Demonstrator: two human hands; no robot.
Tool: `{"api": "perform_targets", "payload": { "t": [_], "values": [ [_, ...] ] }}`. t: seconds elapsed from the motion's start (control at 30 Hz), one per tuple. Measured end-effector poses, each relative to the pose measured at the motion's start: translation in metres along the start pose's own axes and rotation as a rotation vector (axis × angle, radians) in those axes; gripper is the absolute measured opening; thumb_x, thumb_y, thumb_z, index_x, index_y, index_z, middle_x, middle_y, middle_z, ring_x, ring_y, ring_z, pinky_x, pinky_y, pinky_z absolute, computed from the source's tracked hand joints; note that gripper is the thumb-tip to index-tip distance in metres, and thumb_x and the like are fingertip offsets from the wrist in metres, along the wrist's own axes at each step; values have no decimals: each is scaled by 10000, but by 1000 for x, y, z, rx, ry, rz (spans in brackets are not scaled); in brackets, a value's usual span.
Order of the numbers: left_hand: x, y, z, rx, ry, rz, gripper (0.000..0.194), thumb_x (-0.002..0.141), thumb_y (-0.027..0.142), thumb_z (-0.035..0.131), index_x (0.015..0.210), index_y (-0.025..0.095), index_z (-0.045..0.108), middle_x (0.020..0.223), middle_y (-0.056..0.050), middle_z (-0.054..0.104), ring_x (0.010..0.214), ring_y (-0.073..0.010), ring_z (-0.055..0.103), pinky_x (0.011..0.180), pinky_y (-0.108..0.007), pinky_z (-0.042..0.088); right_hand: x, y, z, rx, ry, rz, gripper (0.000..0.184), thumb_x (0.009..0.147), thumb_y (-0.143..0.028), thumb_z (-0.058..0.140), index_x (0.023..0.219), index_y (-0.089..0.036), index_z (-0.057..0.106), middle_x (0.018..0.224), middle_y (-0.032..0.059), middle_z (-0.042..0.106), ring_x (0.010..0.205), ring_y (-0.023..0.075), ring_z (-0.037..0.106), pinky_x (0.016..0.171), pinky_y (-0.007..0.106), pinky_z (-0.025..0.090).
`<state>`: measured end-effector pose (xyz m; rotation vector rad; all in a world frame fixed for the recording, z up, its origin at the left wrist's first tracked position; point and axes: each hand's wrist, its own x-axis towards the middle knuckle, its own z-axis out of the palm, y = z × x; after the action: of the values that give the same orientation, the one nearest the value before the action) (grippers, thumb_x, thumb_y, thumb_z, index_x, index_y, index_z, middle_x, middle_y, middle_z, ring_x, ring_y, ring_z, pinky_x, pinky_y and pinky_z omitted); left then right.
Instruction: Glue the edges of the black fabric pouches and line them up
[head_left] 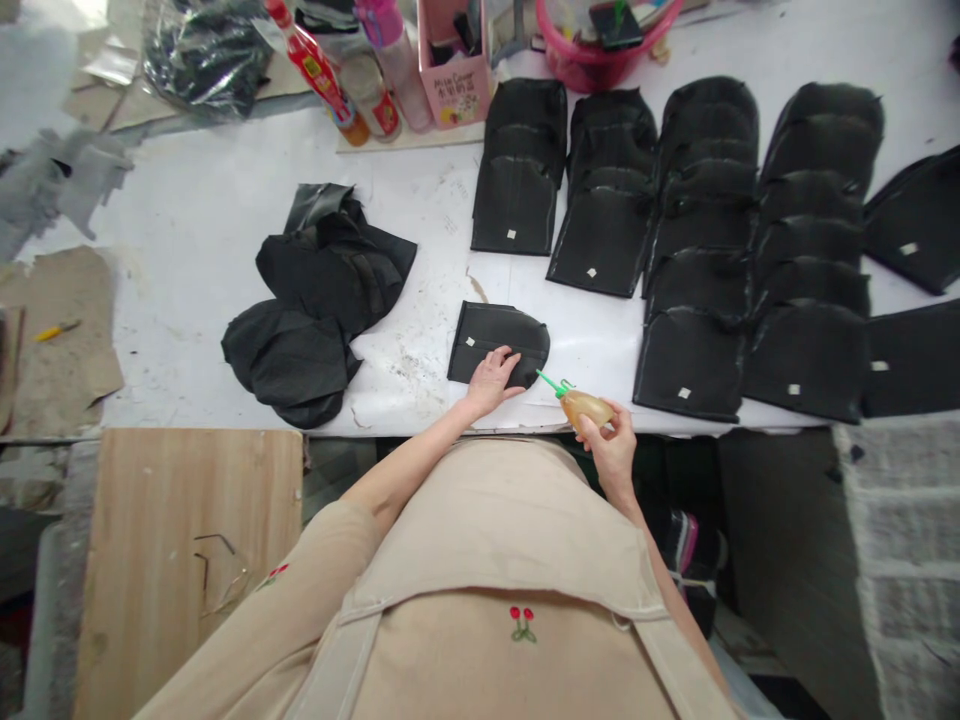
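A black rounded fabric piece (487, 325) with a small white tag lies flat near the table's front edge. My left hand (495, 380) rests on it with the fingers stretched out over its lower part. In my right hand (611, 440) is a squeeze glue bottle (585, 408) with amber contents and a green nozzle. The nozzle tip points left, at the rounded end of the piece; whether it touches cannot be made out. To the left sits a loose heap of black fabric pieces (300, 350).
Overlapping rows of similar black pieces (694, 355) cover the right side. At the back stand a red-labelled bottle (319, 75), a can (371, 95), a pink box (454, 75) and a pink basket (577, 65). Eyeglasses (225, 580) lie on a wooden board (150, 520) at lower left.
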<state>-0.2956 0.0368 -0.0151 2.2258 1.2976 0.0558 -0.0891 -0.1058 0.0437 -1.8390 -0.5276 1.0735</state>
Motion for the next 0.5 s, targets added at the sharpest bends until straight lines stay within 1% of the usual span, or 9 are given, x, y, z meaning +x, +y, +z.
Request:
{"api": "perform_targets", "payload": {
  "t": [0.1, 0.17, 0.27, 0.37, 0.5],
  "values": [
    [0, 8, 3, 70, -10, -27, 663, 802, 339, 796, 1378, 152, 527, 1447, -193, 475, 1290, -353, 488, 1050, -490, 462, -2, 3, 2, -93, -17, -71, 613, 698, -483, 792, 1194, -194, 577, 1026, 67, 694, 720, 189, 684, 578, 301, 567],
    [1, 13, 5, 96, -12, -43, 655, 813, 345, 782, 1380, 144, 521, 1451, -207, 474, 1284, -363, 489, 1036, -496, 462, -3, 8, 2, -172, -14, -150, 585, 709, -468, 782, 1188, -194, 590, 1096, 88, 688, 831, 222, 696, 702, 363, 597],
    [2, 17, 5, 122, -7, -43, 646, 817, 356, 775, 1377, 158, 519, 1457, -203, 476, 1268, -361, 499, 1020, -492, 468, -3, 16, 2, -308, -9, -295, 541, 732, -444, 763, 1187, -200, 603, 1150, 104, 675, 956, 259, 683, 833, 431, 589],
    [2, 17, 5, 132, -12, -41, 648, 815, 357, 779, 1371, 150, 520, 1455, -209, 478, 1268, -365, 503, 1014, -488, 472, -1, 21, 2, -409, -16, -423, 513, 763, -427, 738, 1206, -205, 601, 1139, 103, 670, 1030, 276, 662, 908, 462, 566],
    [2, 16, 5, 113, -11, -39, 621, 831, 341, 762, 1368, 145, 520, 1465, -223, 463, 1287, -374, 491, 1017, -500, 469, -1, 20, 6, -502, -18, -490, 486, 792, -428, 705, 1214, -213, 597, 1108, 99, 667, 1034, 279, 650, 933, 463, 549]
  ]
}}
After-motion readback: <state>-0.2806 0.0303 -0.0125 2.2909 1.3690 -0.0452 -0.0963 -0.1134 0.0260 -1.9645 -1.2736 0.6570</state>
